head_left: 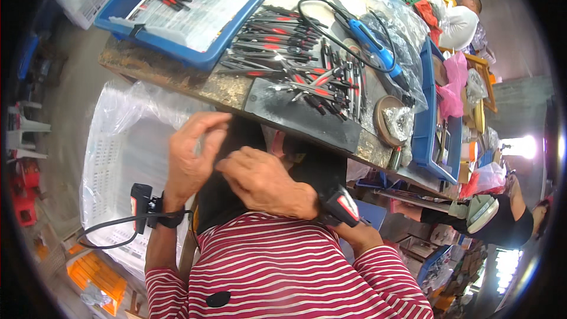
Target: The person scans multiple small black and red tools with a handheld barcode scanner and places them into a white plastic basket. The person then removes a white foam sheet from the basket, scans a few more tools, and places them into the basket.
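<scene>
My left hand (195, 149) is raised beside the table's front edge, thumb and fingers apart with nothing visible between them. Close by on its right, my right hand (264, 182) hangs over my lap with the fingers bent and together. Whatever those fingers may hold is hidden. Both wrists carry strapped black devices. Beyond the hands, a pile of slim black-and-red tools (277, 38) with metal parts lies on the worktable (233, 90). Several lie across a black pad (283, 106) at the edge. Their exact kind is not clear.
A blue tray (204, 59) at the far left holds more such tools. To the right lie a corded blue handheld tool (372, 41), a round brown dish (384, 121) and a blue bin (422, 136). A plastic-lined white crate (112, 159) stands left below the table. Other people are at right.
</scene>
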Demonstrator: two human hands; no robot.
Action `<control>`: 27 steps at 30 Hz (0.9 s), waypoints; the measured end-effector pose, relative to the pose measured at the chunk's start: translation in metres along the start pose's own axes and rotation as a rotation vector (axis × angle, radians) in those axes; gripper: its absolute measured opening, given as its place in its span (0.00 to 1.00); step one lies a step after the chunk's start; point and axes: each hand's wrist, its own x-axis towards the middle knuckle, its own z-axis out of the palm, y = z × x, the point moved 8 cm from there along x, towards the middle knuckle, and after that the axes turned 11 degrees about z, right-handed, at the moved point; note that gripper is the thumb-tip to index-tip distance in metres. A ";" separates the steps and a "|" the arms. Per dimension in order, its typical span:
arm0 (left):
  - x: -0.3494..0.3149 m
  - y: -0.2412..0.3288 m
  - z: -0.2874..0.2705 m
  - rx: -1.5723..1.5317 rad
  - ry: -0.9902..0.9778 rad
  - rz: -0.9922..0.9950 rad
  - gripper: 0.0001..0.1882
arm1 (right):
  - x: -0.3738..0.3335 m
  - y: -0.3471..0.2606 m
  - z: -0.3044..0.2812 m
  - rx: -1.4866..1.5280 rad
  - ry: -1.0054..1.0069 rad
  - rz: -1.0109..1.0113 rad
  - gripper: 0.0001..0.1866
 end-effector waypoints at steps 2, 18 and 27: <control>0.022 0.032 0.026 -0.004 -0.057 0.167 0.12 | -0.014 0.008 -0.030 0.039 0.097 0.049 0.09; 0.108 0.032 0.163 0.502 -0.785 0.484 0.48 | -0.073 0.084 -0.130 -0.003 0.498 0.391 0.06; 0.115 0.027 0.171 0.524 -0.907 0.549 0.48 | -0.073 0.109 -0.123 0.222 0.409 0.509 0.05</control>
